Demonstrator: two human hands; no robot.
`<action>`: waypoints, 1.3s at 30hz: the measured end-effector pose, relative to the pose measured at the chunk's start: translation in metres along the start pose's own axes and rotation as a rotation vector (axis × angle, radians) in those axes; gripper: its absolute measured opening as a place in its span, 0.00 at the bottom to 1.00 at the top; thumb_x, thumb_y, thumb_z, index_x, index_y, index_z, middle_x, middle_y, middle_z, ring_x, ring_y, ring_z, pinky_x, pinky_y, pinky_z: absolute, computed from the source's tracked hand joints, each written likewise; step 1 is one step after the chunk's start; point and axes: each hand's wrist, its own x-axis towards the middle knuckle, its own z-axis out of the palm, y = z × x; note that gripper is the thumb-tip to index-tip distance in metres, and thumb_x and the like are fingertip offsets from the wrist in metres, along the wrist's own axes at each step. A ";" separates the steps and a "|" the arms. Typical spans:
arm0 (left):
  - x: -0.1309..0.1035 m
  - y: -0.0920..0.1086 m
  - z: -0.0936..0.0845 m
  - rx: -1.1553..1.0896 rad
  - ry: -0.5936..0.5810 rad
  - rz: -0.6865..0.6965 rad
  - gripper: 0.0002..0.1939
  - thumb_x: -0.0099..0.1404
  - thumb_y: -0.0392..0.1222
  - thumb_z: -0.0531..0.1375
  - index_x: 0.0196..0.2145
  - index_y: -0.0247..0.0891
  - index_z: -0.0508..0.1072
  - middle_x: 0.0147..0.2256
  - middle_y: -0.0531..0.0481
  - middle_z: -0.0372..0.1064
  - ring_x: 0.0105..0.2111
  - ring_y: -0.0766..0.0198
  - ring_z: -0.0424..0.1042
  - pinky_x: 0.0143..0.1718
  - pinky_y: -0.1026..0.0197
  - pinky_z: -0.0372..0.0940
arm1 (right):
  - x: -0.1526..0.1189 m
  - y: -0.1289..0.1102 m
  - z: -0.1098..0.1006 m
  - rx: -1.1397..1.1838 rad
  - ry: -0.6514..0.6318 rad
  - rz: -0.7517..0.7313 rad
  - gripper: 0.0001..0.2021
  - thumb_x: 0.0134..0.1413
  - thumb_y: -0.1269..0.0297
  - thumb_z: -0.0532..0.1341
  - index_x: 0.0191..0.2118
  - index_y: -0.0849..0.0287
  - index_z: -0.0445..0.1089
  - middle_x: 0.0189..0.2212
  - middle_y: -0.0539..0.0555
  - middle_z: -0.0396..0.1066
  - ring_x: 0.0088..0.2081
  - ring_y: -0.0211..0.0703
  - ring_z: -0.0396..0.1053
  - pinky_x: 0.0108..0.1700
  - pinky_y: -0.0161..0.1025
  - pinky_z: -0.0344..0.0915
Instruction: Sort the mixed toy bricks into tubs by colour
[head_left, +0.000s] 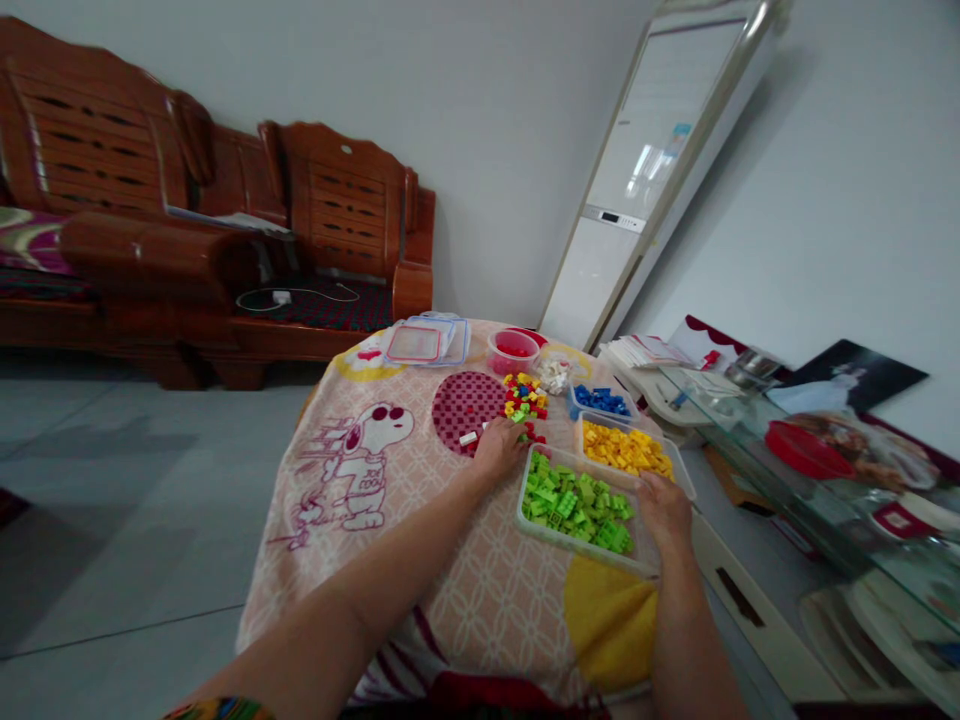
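Observation:
My left hand (499, 445) reaches over the round table and touches the near edge of a pile of mixed small bricks (525, 398); its fingertips are hidden among them. My right hand (663, 505) rests on the right rim of a clear tray of green bricks (577, 500), fingers curled over the edge. Behind that tray stand a tray of yellow bricks (626, 450), a tub of blue bricks (601, 401), a tub of white bricks (555, 374) and a tub of red bricks (513, 351).
A cartoon-dog cloth (360, 460) covers the table. Clear lids (424, 342) lie at the far edge. A wooden sofa (187, 220) stands at the left, a white floor-standing unit (660, 170) behind, and a cluttered glass table (825, 460) at the right.

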 end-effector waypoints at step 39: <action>-0.017 0.021 -0.008 -0.391 0.061 0.195 0.16 0.66 0.44 0.55 0.48 0.38 0.74 0.48 0.42 0.72 0.51 0.57 0.69 0.55 0.52 0.63 | 0.001 -0.004 -0.003 0.022 -0.004 -0.001 0.20 0.52 0.57 0.51 0.38 0.62 0.76 0.37 0.60 0.77 0.39 0.49 0.73 0.47 0.43 0.66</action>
